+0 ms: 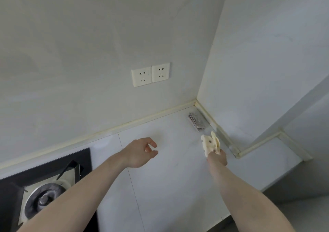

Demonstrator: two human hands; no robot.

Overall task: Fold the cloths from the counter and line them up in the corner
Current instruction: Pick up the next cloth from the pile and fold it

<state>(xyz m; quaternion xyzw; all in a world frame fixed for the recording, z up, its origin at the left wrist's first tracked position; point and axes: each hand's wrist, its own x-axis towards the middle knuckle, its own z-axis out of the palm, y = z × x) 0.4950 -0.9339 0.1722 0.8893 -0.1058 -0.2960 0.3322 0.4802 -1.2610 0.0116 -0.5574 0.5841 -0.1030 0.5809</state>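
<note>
My right hand (217,157) grips a pale yellow cloth (211,144) above the worktop (169,169). At its eleven o'clock, a folded grey cloth (197,120) lies in the corner. My left hand (140,151) hovers empty, fingers loosely curled.

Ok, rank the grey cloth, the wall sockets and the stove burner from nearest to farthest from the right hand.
From the right hand, which holds a yellow cloth:
1. Grey cloth, just beyond, in the corner.
2. Wall sockets, up on the wall, left.
3. Stove burner, far left.
</note>
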